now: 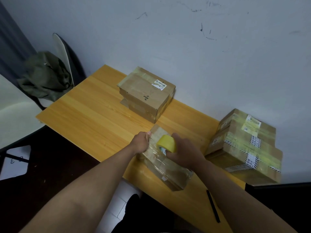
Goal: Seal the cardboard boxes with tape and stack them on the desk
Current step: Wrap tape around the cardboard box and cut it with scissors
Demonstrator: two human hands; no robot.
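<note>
Currently, sealing is under way: at lower centre of the frame, the left hand grips the small box on the bench while right-hand fingers clasp the tape roll. Next, the strip likely needs pulling and pressing flat.

Wooden desk, smooth, pale yellow grain with a soft sheen. Cardboard box at 6 o'clock, matt brown under glossy, wrinkled clear tape. Tape roll, glossy yellow plastic film. Stacked boxes at 3 o'clock, matt cardboard banded with shiny tape and paper labels. Jacket at 9 o'clock, matt olive cloth.
</note>
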